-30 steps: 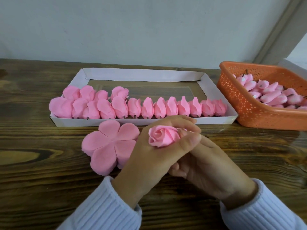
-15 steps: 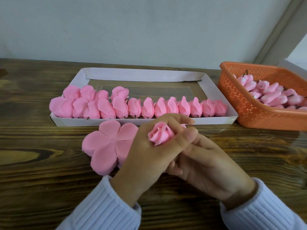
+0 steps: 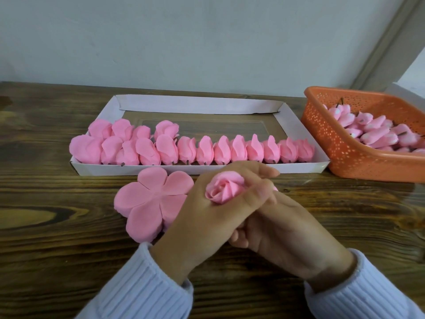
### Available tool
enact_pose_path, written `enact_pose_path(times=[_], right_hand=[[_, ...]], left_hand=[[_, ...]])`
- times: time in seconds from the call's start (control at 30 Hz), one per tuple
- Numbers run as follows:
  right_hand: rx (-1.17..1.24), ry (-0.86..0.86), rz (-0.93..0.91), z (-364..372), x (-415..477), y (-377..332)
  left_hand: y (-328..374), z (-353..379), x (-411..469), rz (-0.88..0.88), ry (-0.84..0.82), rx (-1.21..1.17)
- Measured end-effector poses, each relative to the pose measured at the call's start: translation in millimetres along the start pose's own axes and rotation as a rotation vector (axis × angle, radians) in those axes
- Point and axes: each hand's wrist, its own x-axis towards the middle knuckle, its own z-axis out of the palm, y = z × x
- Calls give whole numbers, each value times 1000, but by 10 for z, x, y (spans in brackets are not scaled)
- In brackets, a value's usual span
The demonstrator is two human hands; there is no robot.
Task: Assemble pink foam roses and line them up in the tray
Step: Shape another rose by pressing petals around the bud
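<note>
My left hand (image 3: 207, 217) curls round a pink foam rose (image 3: 224, 187), thumb and fingers wrapped about its petals with the bloom facing up. My right hand (image 3: 285, 229) lies under and behind the left, its fingers tucked beneath the rose; what they hold is hidden. A stack of flat five-lobed pink petal sheets (image 3: 153, 203) lies on the table just left of my hands. Beyond them a white cardboard tray (image 3: 197, 104) holds several pink roses (image 3: 239, 149) lined up along its near wall, with a few more in a second row at the left.
An orange perforated plastic basket (image 3: 340, 155) with several pink rose buds stands at the right, touching the tray's corner. The dark wooden table (image 3: 46, 249) runs to a pale wall at the back.
My left hand has turned and re-closed round the rose, so the bloom now shows more fully between thumb and fingers. Tray, petal stack and basket have stayed put.
</note>
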Motion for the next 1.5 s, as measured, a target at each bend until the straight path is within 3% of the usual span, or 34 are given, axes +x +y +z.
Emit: enact_pose_path(times=[0.13,0.37,0.5,0.6,0.67,0.77,0.83,1.0,1.17,1.33,1.5], right_hand=[[51,-80,-55,12,-2,-7],[-18,75,-28,49,-8,-7],[-27,136,-78,16,17,-38],[-60,211,-136,-31,18,-43],[-170,224,-192,-21,4,-21],[-326,222,-217,20,-17,33],[-369,240,-239,24,-15,68],[-373,208,-245,34,-24,65],[-434,198,-272,40,-31,47],[-218,51,-203,86,-22,33],[-86,38,-144,95,-8,25]], left_hand=[[-23,-23,11,-8,76,-56],[-10,1,-12,20,38,92],[-77,-7,21,108,257,233],[-177,-36,61,178,418,526],[-238,-29,75,254,394,710],[-249,-14,118,247,321,756],[-212,-1,113,341,244,818],[-240,15,52,434,289,924],[-217,48,38,454,269,817],[-69,-4,25,229,307,265],[-89,-16,57,174,378,89]])
